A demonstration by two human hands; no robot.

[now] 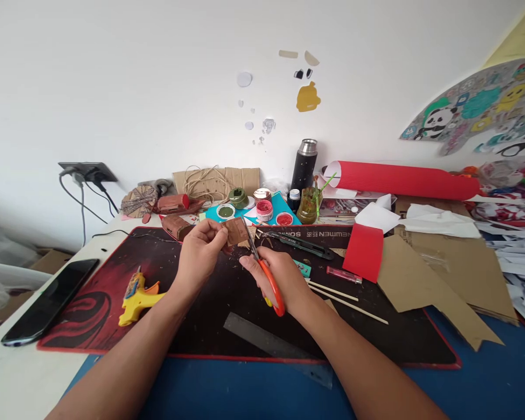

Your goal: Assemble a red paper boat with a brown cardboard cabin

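My left hand (203, 248) pinches a small brown piece of cardboard (235, 231) between thumb and fingers, above the dark desk mat (196, 326). My right hand (282, 277) is closed round a pair of scissors (273, 289) with orange handles. Their blades point up and away, along the right edge of the cardboard; whether they are cutting into it I cannot tell. Behind the left hand lies a reddish-brown rolled piece (176, 226), partly hidden. A yellow glue gun (136, 300) rests on the mat, left of my left forearm.
Open paint jars (264, 210) stand on blue paper at the back, near a black thermos (305, 166). A utility knife (301, 245), thin wooden sticks (350, 300) and cardboard sheets (455, 268) lie to the right. A clear ruler (271, 344) is in front, a phone (50, 300) at left.
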